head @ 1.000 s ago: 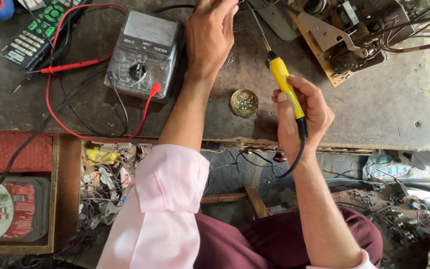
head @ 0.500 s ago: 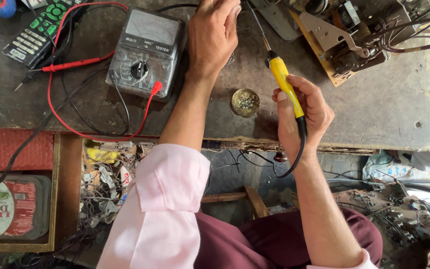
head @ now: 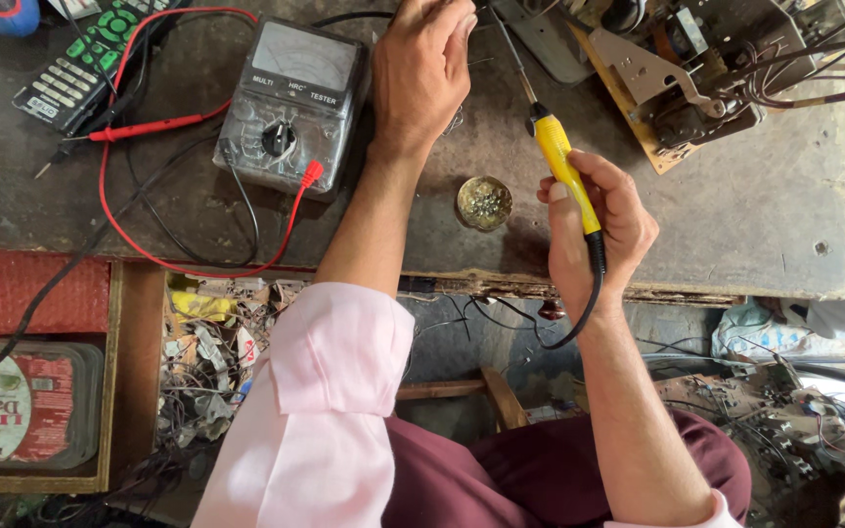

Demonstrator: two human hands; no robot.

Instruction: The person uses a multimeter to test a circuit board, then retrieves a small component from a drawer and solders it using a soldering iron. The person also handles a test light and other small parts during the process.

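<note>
Right hand (head: 594, 230) gripped yellow soldering iron (head: 564, 171); left hand (head: 422, 68) curled on tabletop (head: 735, 225) beside multimeter (head: 290, 103), contents unclear.

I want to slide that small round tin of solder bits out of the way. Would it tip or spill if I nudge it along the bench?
The small round tin looks low and wide, so it would probably slide rather than tip. It seems light, and the worn bench top looks rough, so it may snag and jolt. It is open, so the loose bits could scatter.
</note>
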